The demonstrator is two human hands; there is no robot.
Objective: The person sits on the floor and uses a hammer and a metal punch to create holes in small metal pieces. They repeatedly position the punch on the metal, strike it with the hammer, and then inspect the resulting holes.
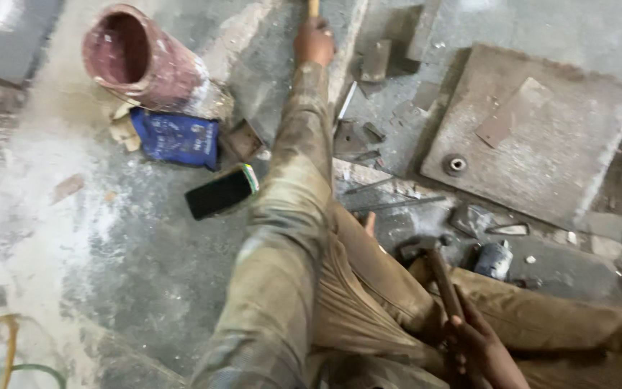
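Observation:
My left hand (314, 42) is stretched far out at the top of the view, closed around a thin wooden stick (313, 6) that runs out of frame. My left sleeve (282, 216) is dusty and olive-coloured. At the bottom right, my right hand (480, 347) grips the wooden handle of a hammer (442, 277). Its dark head (413, 248) rests low near my bent leg (541, 317). Scrap metal pieces (368, 137) lie on the concrete floor between the two hands.
A reddish cylinder (138, 61) lies on its side at top left, a blue bag (176, 137) below it. A dark phone (221, 192) lies beside my left arm. A square slab (541, 155) carries a small ring (455, 165). Cables (1, 353) curl at bottom left.

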